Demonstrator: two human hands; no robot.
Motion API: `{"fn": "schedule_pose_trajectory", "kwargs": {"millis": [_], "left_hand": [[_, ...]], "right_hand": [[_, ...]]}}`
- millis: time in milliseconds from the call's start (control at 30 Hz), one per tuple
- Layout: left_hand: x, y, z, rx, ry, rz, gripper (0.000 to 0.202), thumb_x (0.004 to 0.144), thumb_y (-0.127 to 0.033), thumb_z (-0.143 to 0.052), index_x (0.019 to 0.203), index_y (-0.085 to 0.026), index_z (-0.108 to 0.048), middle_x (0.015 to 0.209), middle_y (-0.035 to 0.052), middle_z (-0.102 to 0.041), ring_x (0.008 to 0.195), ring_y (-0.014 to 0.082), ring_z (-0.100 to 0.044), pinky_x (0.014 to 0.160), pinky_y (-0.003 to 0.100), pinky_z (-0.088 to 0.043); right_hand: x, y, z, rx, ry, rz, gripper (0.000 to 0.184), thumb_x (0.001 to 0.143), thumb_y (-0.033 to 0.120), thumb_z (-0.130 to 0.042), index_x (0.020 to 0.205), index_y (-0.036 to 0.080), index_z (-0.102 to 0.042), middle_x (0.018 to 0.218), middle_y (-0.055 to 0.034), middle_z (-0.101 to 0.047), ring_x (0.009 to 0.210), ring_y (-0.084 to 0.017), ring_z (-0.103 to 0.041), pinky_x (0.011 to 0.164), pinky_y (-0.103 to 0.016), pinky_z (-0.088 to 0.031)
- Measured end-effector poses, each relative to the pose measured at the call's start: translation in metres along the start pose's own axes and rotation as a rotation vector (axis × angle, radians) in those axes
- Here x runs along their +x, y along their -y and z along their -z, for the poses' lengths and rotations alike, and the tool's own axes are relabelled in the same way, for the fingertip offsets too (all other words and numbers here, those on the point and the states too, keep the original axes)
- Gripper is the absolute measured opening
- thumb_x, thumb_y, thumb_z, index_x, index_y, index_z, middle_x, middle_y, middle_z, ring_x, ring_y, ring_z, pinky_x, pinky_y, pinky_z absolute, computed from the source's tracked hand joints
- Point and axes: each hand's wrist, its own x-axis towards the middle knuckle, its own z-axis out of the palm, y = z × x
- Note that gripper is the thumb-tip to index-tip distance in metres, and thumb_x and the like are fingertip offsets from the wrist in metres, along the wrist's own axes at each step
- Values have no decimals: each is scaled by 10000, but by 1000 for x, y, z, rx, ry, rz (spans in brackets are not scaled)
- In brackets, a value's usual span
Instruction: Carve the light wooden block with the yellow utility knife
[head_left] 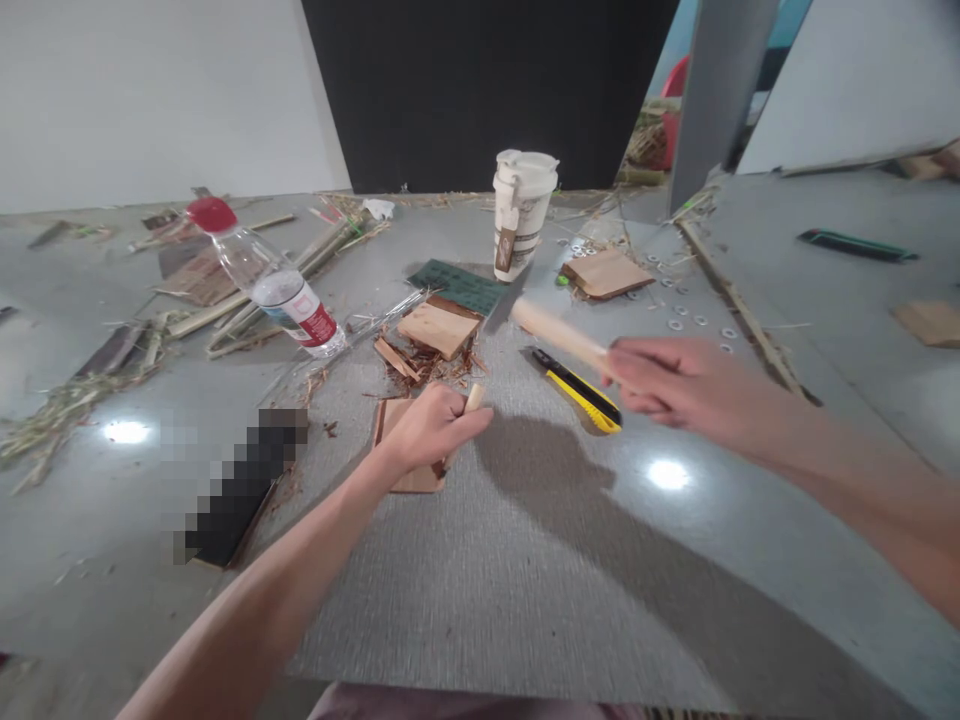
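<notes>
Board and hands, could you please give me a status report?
Left hand gripping wooden handle over board. Right hand holding raised wooden stick. Board lying flat, partly covered. Yellow knife near right hand, wood scraps beyond board.

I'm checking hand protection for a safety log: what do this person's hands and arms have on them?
The left hand and right hand are both ungloved. The forearms are bare, with no sleeve, watch or bracelet showing. Blur on the right hides fine detail.
</notes>
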Motion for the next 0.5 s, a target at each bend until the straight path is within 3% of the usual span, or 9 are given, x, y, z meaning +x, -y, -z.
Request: {"fn": "schedule_pose_trajectory", "kwargs": {"millis": [67,200,300,433,500], "left_hand": [[0,0,0,0,-4,-8,534,922,-421,-553,471,-213,-357,439,-59,-305,438,72,-296,458,255,-207],[0,1,0,-7,4,-19,538,927,-425,-550,476,-215,-344,442,-60,-302,436,70,-286,449,255,-193],[-1,1,0,-12,6,-20,535,928,-421,-551,485,-218,-330,444,-60,-300,432,70,-293,443,255,-188],[-1,1,0,-16,6,-27,532,932,-422,-547,485,-217,-345,447,-62,-297,436,72,-288,448,257,-195],[-1,0,0,-17,4,-30,526,930,-416,-551,486,-216,-352,448,-61,-307,439,73,-295,452,256,-205]], "right_hand": [[2,-2,-1,23,-28,9,554,1000,780,-476,801,265,-522,620,42,-399,527,-126,-340,514,-315,-228],[4,-3,-2,-81,63,21,561,982,762,-537,775,240,-532,612,39,-429,515,-110,-342,501,-309,-216],[4,-4,-4,11,-55,17,551,1020,751,-479,822,240,-538,634,45,-411,538,-110,-358,513,-302,-240],[4,-7,-9,-137,33,30,609,974,807,-500,760,238,-545,604,36,-458,515,-113,-379,505,-295,-248],[4,-8,-11,-109,-21,45,619,977,819,-471,757,244,-530,603,33,-457,514,-120,-386,502,-295,-257]]}}
